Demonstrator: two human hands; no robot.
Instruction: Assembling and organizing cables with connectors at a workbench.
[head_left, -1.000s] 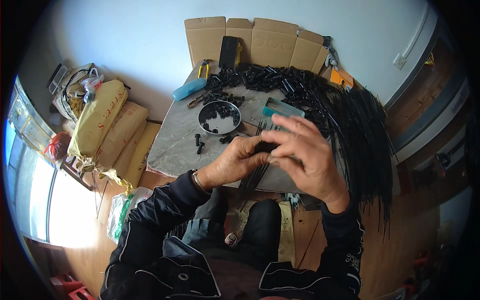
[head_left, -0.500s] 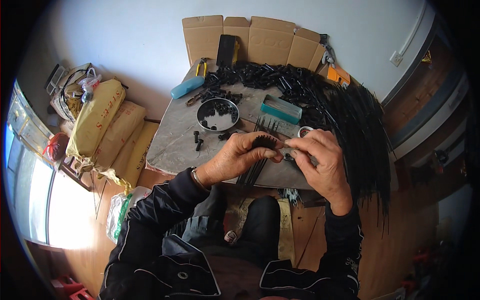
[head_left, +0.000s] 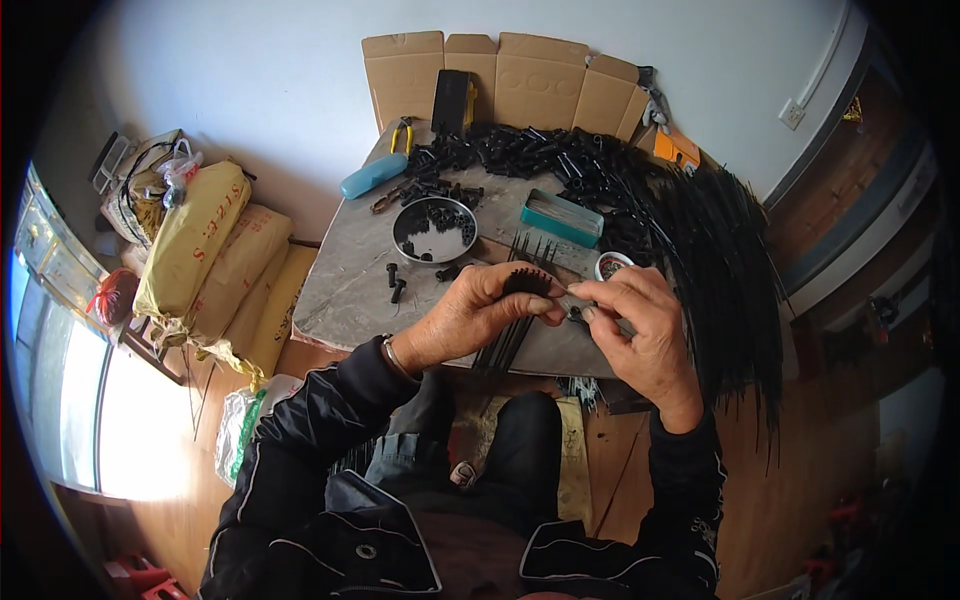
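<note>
Above the near part of the grey table, my left hand (head_left: 465, 312) is closed on a black toothed piece (head_left: 527, 281), its row of short teeth facing up between thumb and curled forefinger. My right hand (head_left: 643, 325) is just to the right, thumb and forefinger close together at the left fingertips. Whatever is in that pinch is too small to make out. Below the hands, a bunch of thin black rods (head_left: 506, 345) lies across the table. A small white cup (head_left: 603, 259) stands behind my right hand, partly covered by it.
A round pan (head_left: 432, 243) holds small black parts, with two black pieces (head_left: 396, 285) nearby. Behind are a teal box (head_left: 562, 232), a heap of black tubes (head_left: 540, 150), blue case (head_left: 373, 176) and yellow-handled pliers (head_left: 403, 133). Long black strands (head_left: 715, 270) hang over the right edge.
My right hand has shifted very slightly, and more of the white cup shows behind it. My left hand keeps its place and its hold on the toothed piece.
</note>
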